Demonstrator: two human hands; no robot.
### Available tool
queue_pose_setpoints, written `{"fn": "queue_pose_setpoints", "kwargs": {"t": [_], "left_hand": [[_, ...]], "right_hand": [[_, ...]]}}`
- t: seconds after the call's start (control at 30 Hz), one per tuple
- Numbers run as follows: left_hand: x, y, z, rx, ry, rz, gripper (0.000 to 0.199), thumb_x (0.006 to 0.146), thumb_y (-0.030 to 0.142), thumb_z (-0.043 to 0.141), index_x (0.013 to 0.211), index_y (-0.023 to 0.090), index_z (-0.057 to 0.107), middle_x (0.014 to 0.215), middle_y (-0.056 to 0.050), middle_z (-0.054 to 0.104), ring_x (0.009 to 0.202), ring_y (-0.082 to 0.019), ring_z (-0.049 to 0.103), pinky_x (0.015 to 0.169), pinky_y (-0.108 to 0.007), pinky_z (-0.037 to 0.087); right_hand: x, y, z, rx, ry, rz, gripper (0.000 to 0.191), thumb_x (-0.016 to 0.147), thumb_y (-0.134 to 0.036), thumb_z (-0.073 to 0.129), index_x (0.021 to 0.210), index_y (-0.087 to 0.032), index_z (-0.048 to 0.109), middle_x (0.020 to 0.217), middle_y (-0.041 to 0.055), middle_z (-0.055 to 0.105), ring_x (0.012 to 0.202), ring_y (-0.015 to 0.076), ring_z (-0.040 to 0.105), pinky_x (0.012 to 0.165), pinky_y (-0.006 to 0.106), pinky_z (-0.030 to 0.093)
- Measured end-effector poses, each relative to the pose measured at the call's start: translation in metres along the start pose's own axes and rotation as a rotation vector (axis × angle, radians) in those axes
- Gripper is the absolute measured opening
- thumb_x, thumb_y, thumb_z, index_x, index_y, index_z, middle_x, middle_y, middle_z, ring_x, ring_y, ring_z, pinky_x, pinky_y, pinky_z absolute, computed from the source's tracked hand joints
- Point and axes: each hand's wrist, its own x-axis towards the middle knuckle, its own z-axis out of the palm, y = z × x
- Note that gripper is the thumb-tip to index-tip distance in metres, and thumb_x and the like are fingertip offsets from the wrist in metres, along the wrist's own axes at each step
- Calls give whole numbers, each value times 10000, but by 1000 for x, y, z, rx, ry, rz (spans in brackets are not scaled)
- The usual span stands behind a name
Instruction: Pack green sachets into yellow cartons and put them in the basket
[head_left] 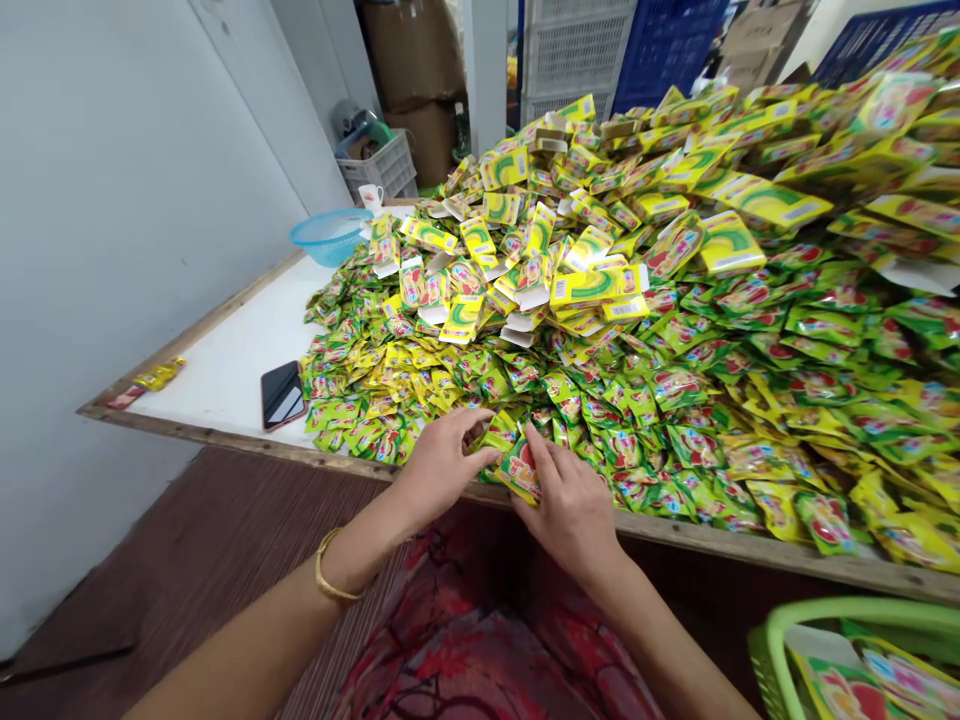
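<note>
Just above the table's front edge, my right hand (574, 500) grips a small printed box (522, 470) with a red fruit picture. My left hand (442, 460) is closed on a green and yellow packet (496, 432) at the box's upper left end. Whether the packet is partly inside the box I cannot tell. Beyond both hands lie heaped green packets (622, 450) and some yellow packets (409, 375). Behind these rises a big pile of yellow boxes (600, 285), several with white end flaps standing open.
The table has a raised wooden rim (697, 535). A phone (283, 394) and a blue basket (330, 235) are at the left, with a small strip of yellow packets (159, 375) in the corner. A green basket (776, 640) holding boxes stands at lower right. Crates (577, 55) are stacked behind.
</note>
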Motion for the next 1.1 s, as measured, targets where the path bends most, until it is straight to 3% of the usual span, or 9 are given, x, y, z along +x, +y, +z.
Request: {"fn": "queue_pose_setpoints", "kwargs": {"t": [0.1, 0.27, 0.37, 0.53, 0.73, 0.83, 0.93, 1.0, 1.1], "left_hand": [[6, -1, 3, 29, -13, -48, 102, 707, 215, 655, 788, 172, 610, 711, 12, 574, 661, -132, 496, 646, -254, 404], [14, -2, 7, -99, -137, -140, 198, 667, 192, 662, 597, 169, 478, 548, 76, 373, 545, -84, 353, 527, -212, 282], [14, 2, 8, -45, -88, -134, 151, 658, 157, 632, 585, 165, 500, 539, 69, 389, 544, -83, 349, 530, -218, 263], [10, 6, 2, -355, -294, -178, 148, 683, 264, 592, 594, 150, 560, 543, 46, 459, 542, -92, 409, 528, -212, 313], [6, 1, 11, -105, -141, -136, 230, 689, 227, 557, 477, 151, 510, 484, 48, 376, 527, -87, 356, 521, -225, 247], [6, 1, 18, -229, -178, -169, 212, 679, 215, 551, 480, 150, 517, 485, 49, 384, 515, -85, 372, 506, -216, 265], [6, 5, 17, -339, -266, -295, 234, 711, 304, 548, 522, 165, 544, 445, 60, 372, 408, -84, 359, 424, -216, 256], [4, 9, 13, -300, -311, -339, 234, 710, 336, 546, 544, 172, 566, 449, 57, 427, 346, -84, 362, 378, -222, 255], [1, 17, 8, -162, -281, -312, 189, 667, 326, 564, 556, 177, 597, 514, 33, 564, 318, -86, 394, 368, -232, 293]], "right_hand": [[0, -1, -1, -17, -5, -23, 633, 814, -249, 497, 1412, -144, 318, 1133, 122, 599, 952, 237, 561, 802, 348, 456], [-2, -2, 0, -47, -2, -28, 599, 825, -257, 501, 1392, -139, 351, 1100, 119, 616, 905, 232, 563, 776, 346, 452], [-5, -1, 1, -23, -12, -31, 615, 831, -263, 497, 1409, -137, 327, 1111, 120, 611, 919, 233, 561, 781, 348, 456], [-10, 2, 1, -16, 4, -7, 625, 863, -314, 493, 1430, -142, 291, 1148, 125, 595, 985, 238, 555, 836, 360, 442], [-11, -1, 1, -42, 0, -57, 605, 862, -296, 494, 1416, -135, 312, 1123, 128, 612, 926, 229, 558, 792, 346, 434], [-12, 1, 2, -30, 25, -38, 593, 872, -301, 491, 1413, -134, 313, 1130, 128, 608, 948, 233, 557, 789, 347, 429], [-13, 5, 1, -44, 38, -35, 569, 892, -334, 476, 1403, -134, 326, 1133, 128, 609, 962, 234, 562, 795, 351, 424], [-14, 4, -2, -55, 40, -44, 523, 908, -345, 448, 1378, -131, 363, 1128, 124, 618, 954, 224, 567, 794, 347, 424], [-16, -3, -8, -66, 31, -37, 467, 925, -376, 403, 1324, -135, 428, 1141, 104, 625, 929, 201, 573, 770, 331, 429]]}}
